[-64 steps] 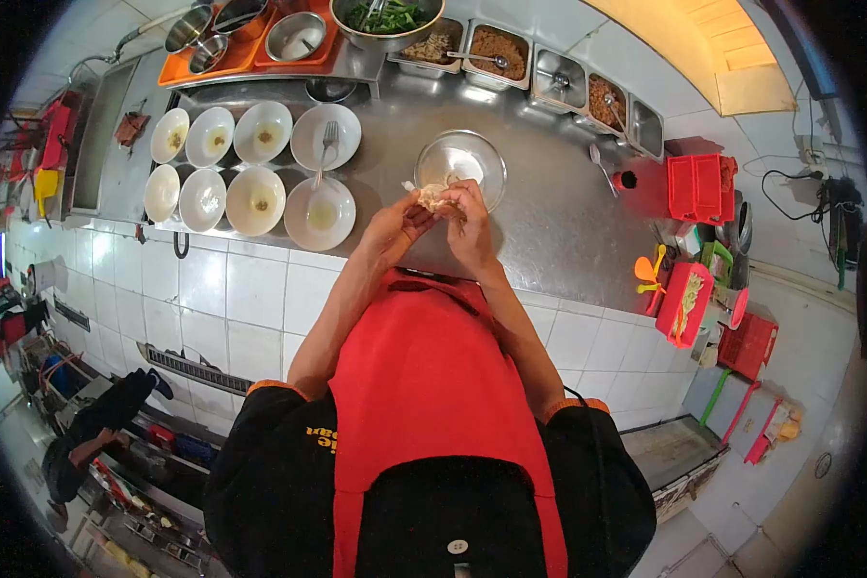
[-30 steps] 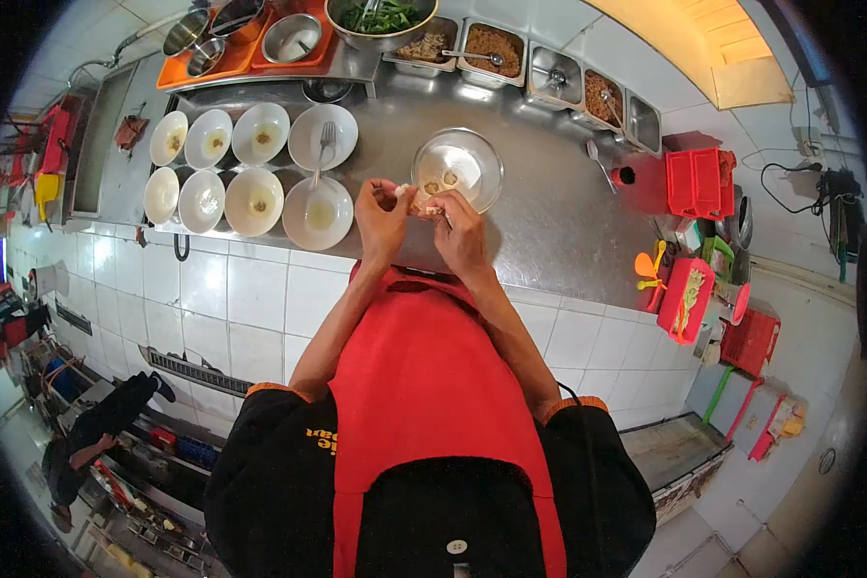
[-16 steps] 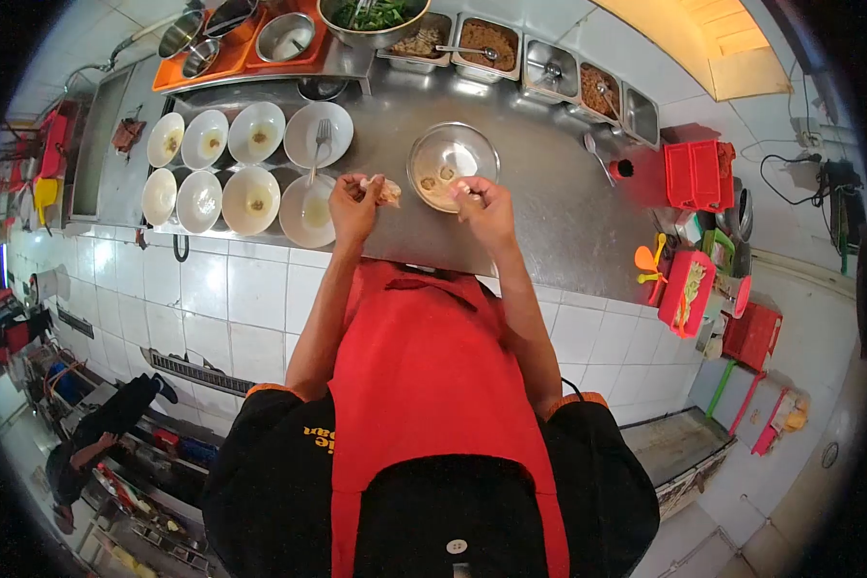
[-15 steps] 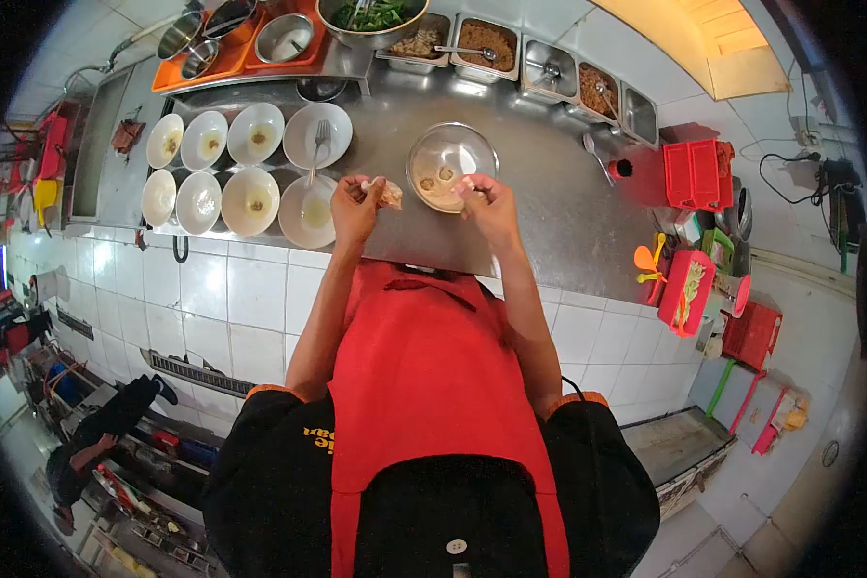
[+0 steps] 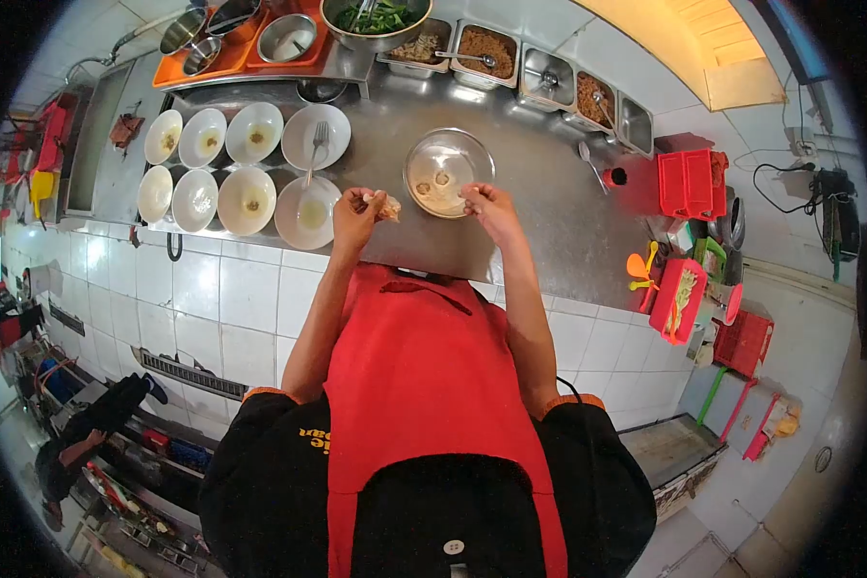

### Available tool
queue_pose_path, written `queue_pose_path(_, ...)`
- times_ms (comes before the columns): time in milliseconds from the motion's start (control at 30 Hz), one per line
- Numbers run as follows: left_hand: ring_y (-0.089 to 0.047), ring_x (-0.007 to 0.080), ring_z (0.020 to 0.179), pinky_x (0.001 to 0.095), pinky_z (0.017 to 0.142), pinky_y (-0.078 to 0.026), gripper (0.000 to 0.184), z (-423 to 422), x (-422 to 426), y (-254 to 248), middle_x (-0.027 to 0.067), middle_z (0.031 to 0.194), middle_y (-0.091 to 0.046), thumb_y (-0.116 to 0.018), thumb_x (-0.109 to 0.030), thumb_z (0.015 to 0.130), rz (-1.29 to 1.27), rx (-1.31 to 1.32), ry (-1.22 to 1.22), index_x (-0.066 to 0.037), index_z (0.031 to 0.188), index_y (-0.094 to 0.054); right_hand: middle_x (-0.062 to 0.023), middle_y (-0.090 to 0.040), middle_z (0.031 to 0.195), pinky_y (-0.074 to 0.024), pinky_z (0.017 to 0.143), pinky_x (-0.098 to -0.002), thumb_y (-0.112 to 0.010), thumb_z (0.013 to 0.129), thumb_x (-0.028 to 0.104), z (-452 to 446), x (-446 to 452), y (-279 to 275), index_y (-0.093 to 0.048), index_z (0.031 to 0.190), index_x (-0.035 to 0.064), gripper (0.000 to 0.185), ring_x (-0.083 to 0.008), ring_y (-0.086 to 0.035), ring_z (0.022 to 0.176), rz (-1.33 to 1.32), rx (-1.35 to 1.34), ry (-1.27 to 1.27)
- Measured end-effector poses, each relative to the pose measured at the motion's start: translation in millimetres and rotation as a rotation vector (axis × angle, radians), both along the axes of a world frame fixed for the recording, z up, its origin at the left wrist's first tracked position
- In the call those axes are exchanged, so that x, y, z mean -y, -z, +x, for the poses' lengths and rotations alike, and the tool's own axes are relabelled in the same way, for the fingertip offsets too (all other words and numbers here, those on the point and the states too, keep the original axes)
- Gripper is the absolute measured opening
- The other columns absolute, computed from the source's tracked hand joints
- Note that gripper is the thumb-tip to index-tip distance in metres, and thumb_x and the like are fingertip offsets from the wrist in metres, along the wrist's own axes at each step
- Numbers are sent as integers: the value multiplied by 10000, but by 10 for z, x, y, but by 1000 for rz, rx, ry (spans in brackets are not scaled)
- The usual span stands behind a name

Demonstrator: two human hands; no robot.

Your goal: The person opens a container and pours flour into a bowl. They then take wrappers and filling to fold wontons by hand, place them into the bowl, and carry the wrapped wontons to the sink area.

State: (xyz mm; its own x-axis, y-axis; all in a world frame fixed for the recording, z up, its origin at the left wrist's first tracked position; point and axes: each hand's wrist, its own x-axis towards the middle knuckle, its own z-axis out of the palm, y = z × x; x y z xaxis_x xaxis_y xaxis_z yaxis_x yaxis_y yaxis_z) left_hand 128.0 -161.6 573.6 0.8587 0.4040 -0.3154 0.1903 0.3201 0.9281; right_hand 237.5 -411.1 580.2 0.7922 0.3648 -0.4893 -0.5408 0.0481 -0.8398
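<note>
Grasps a crumpled tan lump in the fingers of the left hand, over the tabletop, just left of the clear bowl. Bends the fingers of the right hand at the bowl's near right edge; cannot tell if around anything.

At the centre of the frame, the person's left hand pinches a crumpled pale piece above the steel counter. The right hand, fingertips together, is at the lower right of a shiny bowl. At upper left, eight white bowls form two rows, a fork across two; metal pans line the upper right
</note>
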Motion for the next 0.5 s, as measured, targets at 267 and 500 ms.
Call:
queue_pose_path(267,-675,154,777,278,648,-579,198,-14,54,-38,93,869,-663,-678,-148,913,66,-6,105,-6,967,-551,-96,-698,1020,-470,637,-208,-575,953,83,-48,-165,-157,-645,1114,-34,211,-59,-531,695,-13,82,-106)
queue_pose_path(500,-661,146,743,276,637,-577,182,12,67,-54,100,859,-658,-655,-116,920,77,46,219,14,992,-551,-93,-694,1065,-469,705,-232,-589,958,122,-125,-150,-236,-643,1167,-7,252,-79,-568,790,112,48,-193)
